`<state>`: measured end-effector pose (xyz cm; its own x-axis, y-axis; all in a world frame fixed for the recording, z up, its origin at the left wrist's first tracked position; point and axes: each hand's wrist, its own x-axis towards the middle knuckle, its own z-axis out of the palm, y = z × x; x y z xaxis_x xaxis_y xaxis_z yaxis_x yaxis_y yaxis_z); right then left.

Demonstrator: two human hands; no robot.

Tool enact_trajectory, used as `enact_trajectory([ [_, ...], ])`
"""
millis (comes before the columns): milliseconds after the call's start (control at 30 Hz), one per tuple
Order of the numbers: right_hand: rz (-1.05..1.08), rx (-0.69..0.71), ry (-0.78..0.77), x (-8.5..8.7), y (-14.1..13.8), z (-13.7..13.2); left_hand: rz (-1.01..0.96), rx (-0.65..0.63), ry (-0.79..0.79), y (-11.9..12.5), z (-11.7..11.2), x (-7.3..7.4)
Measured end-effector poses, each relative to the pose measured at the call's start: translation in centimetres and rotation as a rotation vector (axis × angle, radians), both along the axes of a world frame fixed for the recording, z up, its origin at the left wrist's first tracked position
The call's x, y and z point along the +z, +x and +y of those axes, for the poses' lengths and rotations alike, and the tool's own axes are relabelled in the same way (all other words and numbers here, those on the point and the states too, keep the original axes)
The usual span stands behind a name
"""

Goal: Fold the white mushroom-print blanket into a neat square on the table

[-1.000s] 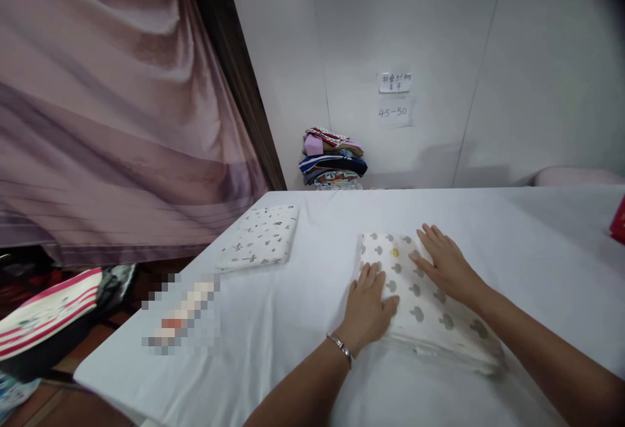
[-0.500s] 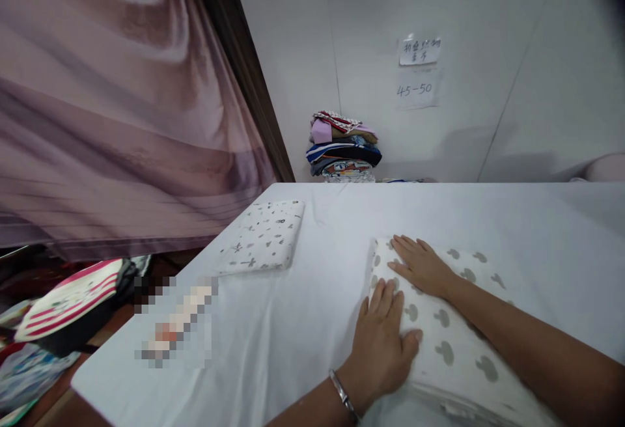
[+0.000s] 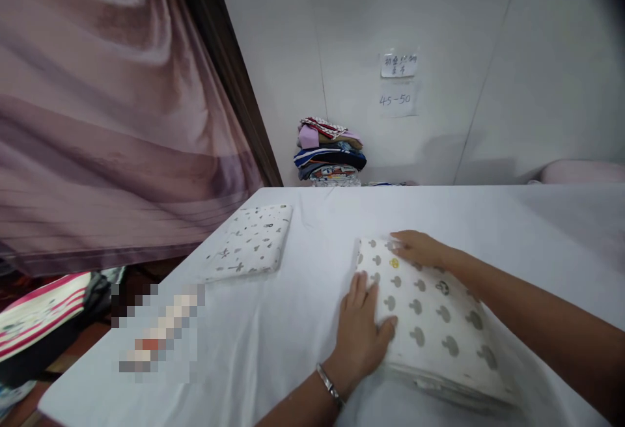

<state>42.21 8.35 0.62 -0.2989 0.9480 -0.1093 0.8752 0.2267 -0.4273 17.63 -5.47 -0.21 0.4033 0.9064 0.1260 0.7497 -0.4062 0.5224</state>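
Observation:
A folded white cloth printed with grey mushroom-like shapes lies on the table, its stacked layers showing along the near edge. My left hand, with a silver bracelet at the wrist, rests against the cloth's left side; its fingers are stretched out and the thumb lies on top. At the far edge, my right hand touches the cloth with its fingers extended leftward, the fingers partly beyond the edge. Neither hand grips the cloth. Further left on the table lies another folded white cloth with small dark prints.
A white sheet covers the table. Near its left edge is a pixelated patch. Behind the table rises a pile of folded fabrics by the wall with paper signs. A pink curtain hangs at left.
My right hand has slid from the cloth's top to its far edge, uncovering a yellow print. My left hand has shifted outward to the left side. The view has turned slightly right.

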Motion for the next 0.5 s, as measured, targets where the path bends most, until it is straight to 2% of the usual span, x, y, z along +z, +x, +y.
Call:
enact_trajectory([
  [133, -0.007, -0.1, -0.091, 0.9, 4.7, -0.8, -0.095, 0.175, -0.049, -0.5, 0.7, 0.1],
  [300, 0.032, -0.203, -0.145, 0.5, 7.1, -2.7, -0.065, 0.289, -0.299, -1.4, 1.1, 0.9],
  [400, 0.047, -0.271, -0.172, 0.6, 7.7, -3.6, 0.019, 0.244, -0.335, -1.7, 1.7, 1.8],
  [500, 0.059, -0.307, -0.196, 1.0, 8.0, -5.1, 0.118, 0.14, -0.241, -1.6, 4.9, 3.5],
])
